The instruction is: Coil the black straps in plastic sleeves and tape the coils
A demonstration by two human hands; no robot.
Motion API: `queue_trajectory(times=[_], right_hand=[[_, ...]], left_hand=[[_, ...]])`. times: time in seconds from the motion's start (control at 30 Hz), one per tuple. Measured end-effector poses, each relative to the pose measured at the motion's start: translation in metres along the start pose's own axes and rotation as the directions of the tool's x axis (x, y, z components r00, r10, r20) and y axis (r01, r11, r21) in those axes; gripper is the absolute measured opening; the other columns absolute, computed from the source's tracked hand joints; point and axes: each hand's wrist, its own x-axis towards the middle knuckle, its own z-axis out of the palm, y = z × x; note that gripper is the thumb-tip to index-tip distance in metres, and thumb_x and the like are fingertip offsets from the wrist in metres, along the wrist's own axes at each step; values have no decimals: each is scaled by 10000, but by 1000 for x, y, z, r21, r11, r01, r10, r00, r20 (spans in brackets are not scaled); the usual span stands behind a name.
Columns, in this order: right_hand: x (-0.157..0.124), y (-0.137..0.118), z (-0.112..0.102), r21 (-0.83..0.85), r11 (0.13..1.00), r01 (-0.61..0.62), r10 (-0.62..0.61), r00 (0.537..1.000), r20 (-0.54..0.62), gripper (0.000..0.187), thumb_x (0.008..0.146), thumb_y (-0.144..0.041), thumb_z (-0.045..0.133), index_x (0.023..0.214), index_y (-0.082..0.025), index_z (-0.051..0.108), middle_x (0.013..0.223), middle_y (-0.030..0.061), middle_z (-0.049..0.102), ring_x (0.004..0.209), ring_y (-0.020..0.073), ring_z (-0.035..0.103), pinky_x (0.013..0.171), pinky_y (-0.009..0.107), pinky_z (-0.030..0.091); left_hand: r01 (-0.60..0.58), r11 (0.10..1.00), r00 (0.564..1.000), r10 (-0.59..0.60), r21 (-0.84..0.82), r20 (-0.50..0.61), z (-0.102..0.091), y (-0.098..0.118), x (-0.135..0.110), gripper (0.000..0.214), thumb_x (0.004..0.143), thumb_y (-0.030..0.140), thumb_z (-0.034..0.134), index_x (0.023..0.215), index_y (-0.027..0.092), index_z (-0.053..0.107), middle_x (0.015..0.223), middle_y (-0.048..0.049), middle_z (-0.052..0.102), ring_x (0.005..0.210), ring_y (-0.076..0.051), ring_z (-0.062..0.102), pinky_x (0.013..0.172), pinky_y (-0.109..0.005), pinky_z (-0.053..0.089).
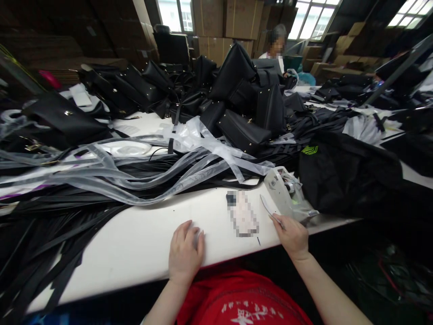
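My left hand (185, 253) rests at the front edge of the white tabletop (135, 234), fingers loosely bent and thumb apart, with nothing in it. My right hand (291, 235) is closed on the end of a thin, curved, pointed silver tool (268, 207), whose tip points away from me over the table; its exact kind is unclear. Between my hands lies a blurred pale rectangle with a dark corner, like a phone (242, 214). Just beyond my right hand stands a white box (279, 189) with small items and clear plastic in it.
Black bags (237, 90) are heaped across the far side of the table. Long black straps (67, 198) and clear plastic strips (135, 192) lie in front of them. A black cloth (348, 171) covers the right. A person (278, 45) is at the back, near stacked cartons (243, 18).
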Motion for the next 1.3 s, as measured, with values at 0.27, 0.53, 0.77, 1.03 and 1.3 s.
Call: queue_trajectory(times=[0.27, 0.53, 0.77, 1.03, 1.3], right_hand=[[24, -13, -10, 120, 959, -258, 272, 954, -128, 526, 931, -601, 413, 653, -204, 620, 601, 64, 672, 601, 214, 623, 602, 287, 397], [9, -17, 0, 17, 901, -434, 431, 898, 93, 541, 975, -498, 368, 621, -200, 650, 638, 102, 715, 633, 242, 670, 578, 303, 422], [10, -24, -42, -374, 894, -248, 390, 841, 374, 475, 923, -541, 438, 716, -187, 678, 648, 127, 698, 594, 258, 669, 511, 309, 411], [38, -33, -39, -233, 965, -121, 195, 925, 328, 225, 886, -331, 578, 1028, -165, 629, 994, 141, 684, 896, 271, 659, 724, 327, 465], [59, -38, 12, -55, 969, -241, 243, 886, 394, 12, 844, -204, 604, 840, -195, 598, 931, 95, 657, 898, 254, 627, 764, 320, 438]], left_hand=[[15, 1000, 1000, -15, 7, -26, 2, 0, 0, 154, 880, 292, 567, 939, 163, 629, 1102, -143, 596, 1061, -293, 556, 962, -457, 471], [5, 1000, 1000, -5, 7, -7, 2, 0, 0, 149, 884, 282, 562, 943, 158, 620, 1097, -142, 597, 1055, -291, 550, 960, -453, 470], [0, 1000, 1000, 0, 0, -3, 3, -1, -2, 148, 883, 276, 565, 950, 155, 617, 1092, -143, 597, 1048, -291, 551, 954, -453, 474], [2, 1000, 1000, -2, -2, -6, 3, -1, 0, 157, 883, 278, 562, 955, 153, 625, 1092, -143, 598, 1049, -287, 549, 956, -444, 470], [22, 999, 1000, -22, -37, -7, 3, 1, -2, 144, 883, 276, 545, 942, 172, 626, 1099, -139, 595, 1069, -291, 550, 961, -450, 461]])
